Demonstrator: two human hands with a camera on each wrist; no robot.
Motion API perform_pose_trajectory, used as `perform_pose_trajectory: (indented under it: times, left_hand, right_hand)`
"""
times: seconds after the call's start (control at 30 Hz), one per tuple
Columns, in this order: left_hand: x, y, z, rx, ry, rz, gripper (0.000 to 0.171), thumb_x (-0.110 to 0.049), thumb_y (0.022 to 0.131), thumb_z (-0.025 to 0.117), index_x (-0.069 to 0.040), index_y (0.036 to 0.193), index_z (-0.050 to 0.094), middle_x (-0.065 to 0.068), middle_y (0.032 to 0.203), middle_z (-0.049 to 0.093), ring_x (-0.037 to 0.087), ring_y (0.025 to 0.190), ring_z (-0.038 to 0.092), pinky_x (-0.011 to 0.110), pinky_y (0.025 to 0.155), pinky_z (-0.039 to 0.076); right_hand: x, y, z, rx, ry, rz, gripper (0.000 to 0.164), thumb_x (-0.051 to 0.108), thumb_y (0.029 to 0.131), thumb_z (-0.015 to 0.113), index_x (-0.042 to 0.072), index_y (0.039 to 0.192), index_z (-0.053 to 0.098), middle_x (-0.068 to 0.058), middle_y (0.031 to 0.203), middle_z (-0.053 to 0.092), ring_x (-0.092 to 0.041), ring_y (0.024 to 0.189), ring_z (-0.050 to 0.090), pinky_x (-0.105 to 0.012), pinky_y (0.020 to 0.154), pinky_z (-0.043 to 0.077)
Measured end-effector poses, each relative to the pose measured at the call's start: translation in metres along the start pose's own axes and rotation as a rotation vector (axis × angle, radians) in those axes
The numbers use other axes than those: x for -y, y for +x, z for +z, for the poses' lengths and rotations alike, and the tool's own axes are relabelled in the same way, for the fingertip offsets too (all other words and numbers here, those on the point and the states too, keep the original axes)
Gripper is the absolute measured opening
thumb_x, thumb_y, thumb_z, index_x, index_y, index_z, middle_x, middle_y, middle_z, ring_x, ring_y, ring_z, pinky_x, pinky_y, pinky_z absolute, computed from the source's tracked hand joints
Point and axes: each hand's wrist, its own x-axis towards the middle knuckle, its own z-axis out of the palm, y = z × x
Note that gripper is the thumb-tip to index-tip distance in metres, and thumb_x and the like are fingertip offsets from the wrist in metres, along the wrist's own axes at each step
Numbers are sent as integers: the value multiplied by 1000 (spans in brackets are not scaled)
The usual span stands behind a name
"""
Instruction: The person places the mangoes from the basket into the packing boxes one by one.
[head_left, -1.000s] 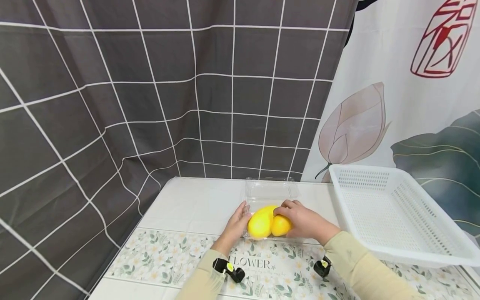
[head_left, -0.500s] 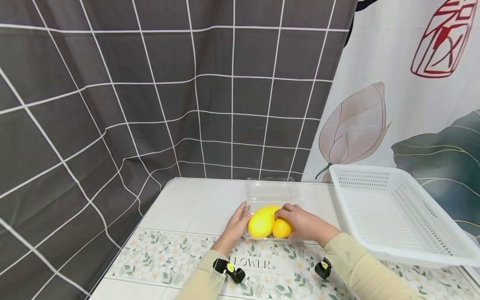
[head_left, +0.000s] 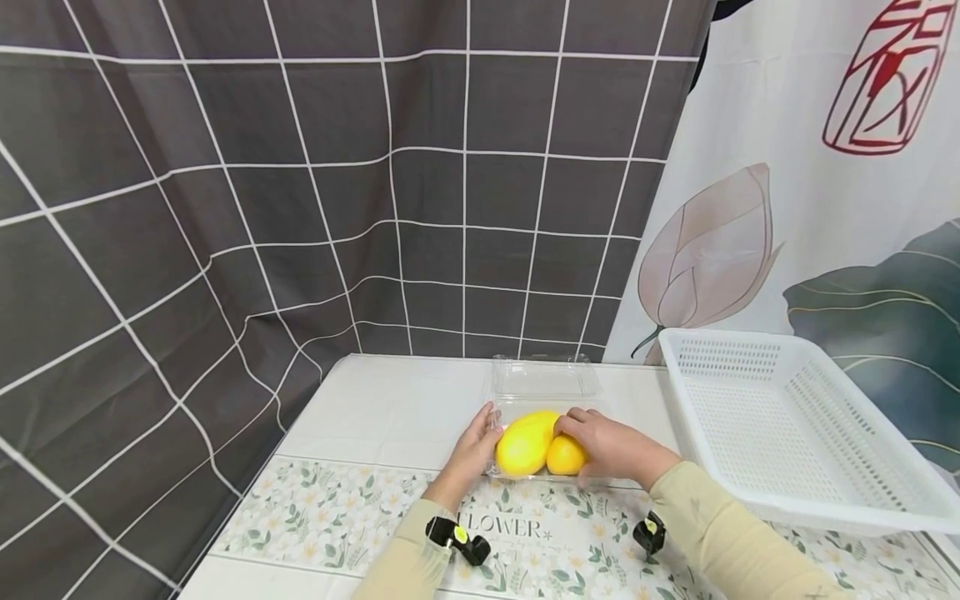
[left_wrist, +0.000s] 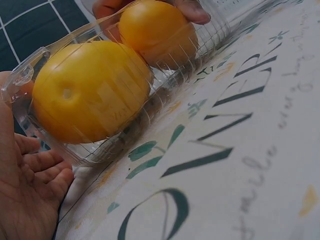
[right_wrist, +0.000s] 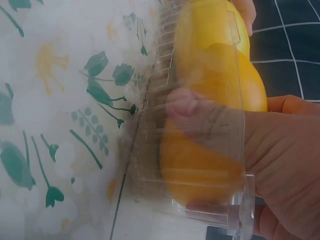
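Dark grey, white-gridded curtain [head_left: 420, 192] is hanging behind a white worktop [head_left: 405, 400], where a clear plastic box [head_left: 513, 408] is resting with its hinged lid [head_left: 543, 380] lying open at its far side. Inside the right half of the box, a round orange fruit [head_left: 566, 455] is sitting against a larger yellow fruit [head_left: 525, 446], which is filling the left half. The right hand [head_left: 609, 443] is reaching into the box from its right, fingers curling over and gripping the orange fruit, the thumb showing through the near wall. At the left end of the box, the left hand [head_left: 471, 448] is touching the plastic, its fingers lying relaxed beside the wall. Nearer the person than the box, a floral band lettered "FLOWER" [head_left: 504, 526] is crossing the worktop. Well to the right of the box, a white perforated basket [head_left: 772, 433] is standing before a pale curtain [head_left: 795, 100] bearing a printed pink bud.
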Motion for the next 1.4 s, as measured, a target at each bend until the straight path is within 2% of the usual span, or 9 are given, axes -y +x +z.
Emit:
perform_pose_trajectory:
  times: [0.23,0.43,0.83,1.0,1.23,1.4]
  left_hand:
    - [0,1,0,-5,3,11,61,-23,106,46,-9,161,24,16,160,37,37,148,33,53,123,22]
    - [0,0,0,-6,12,1,61,-25,106,47,-11,161,25,14,161,37,36,148,32,54,123,21]
    - [1,0,1,-4,-5,3,61,-25,106,46,-11,161,24,14,161,37,36,148,33,53,123,22]
    - [-1,0,0,-3,-6,7,61,-24,106,46,-10,161,23,15,161,36,37,148,33,53,123,22]
    - [-2,-1,1,-6,1,11,60,-22,106,45,-10,161,24,15,161,36,36,148,33,53,123,22]
    - [-2,-2,1,-4,3,11,60,-21,107,44,-9,161,23,16,161,36,37,148,32,53,123,22]
  right_hand:
    - [-3,-2,-3,-19,-24,-13,58,6,65,90,20,111,58,3,108,55,-19,95,55,-42,87,56]
    - [0,-5,-4,-31,-42,-34,56,12,68,94,19,110,59,4,106,55,-18,93,54,-41,85,57]
    - [0,-7,-6,-32,-12,-32,47,15,74,91,16,109,60,4,104,55,-18,95,56,-40,88,57]
    - [0,-8,-6,-63,-36,-49,47,14,73,92,17,107,60,4,102,54,-17,91,54,-39,84,56]
    - [-1,-8,-6,-65,-67,-39,56,-3,62,88,21,104,59,6,101,52,-16,92,52,-37,81,56]
    - [-1,-9,-8,-59,-43,-59,55,-5,62,87,20,104,61,6,99,53,-16,90,52,-36,80,55]
